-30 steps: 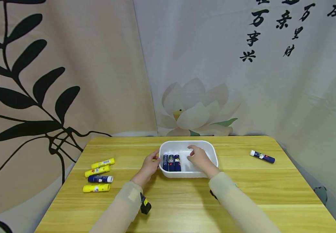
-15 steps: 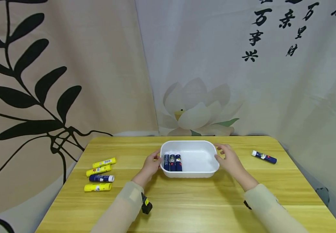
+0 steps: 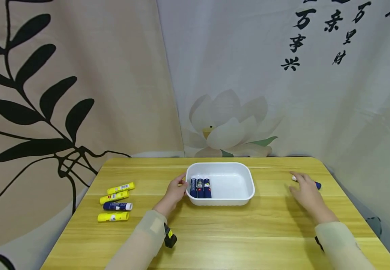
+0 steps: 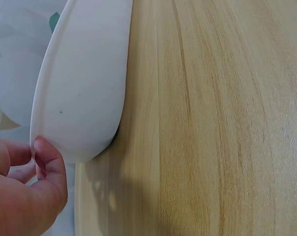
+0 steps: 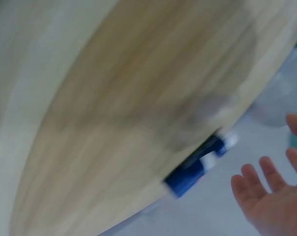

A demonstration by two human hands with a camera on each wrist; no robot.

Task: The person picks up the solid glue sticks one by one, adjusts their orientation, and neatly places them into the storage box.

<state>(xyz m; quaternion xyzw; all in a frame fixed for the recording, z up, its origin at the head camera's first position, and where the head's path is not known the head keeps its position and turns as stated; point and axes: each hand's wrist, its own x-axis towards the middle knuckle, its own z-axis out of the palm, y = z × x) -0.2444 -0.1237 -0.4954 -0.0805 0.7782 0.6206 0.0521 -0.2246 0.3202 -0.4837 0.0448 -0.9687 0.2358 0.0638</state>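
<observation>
A white plastic tray [image 3: 232,201] sits at the table's middle back, with three dark blue glue sticks [image 3: 200,188] side by side in its left end. My left hand [image 3: 173,192] pinches the tray's left rim between thumb and fingers; the left wrist view shows this grip [image 4: 38,182] up close. Over at the right, my right hand [image 3: 307,195] is above a single blue glue stick with a white cap [image 3: 318,185], covering much of it in the head view. In the blurred right wrist view the fingers are spread apart from that glue stick [image 5: 187,174].
On the left of the wooden table [image 3: 249,236] lie three yellow glue sticks [image 3: 113,217] and one blue glue stick [image 3: 115,206]. Behind the table hangs a printed curtain [image 3: 130,75].
My right hand has left the tray's inside, passed its right rim and moved right to over the lone blue glue stick. The left hand stays on the tray's rim.
</observation>
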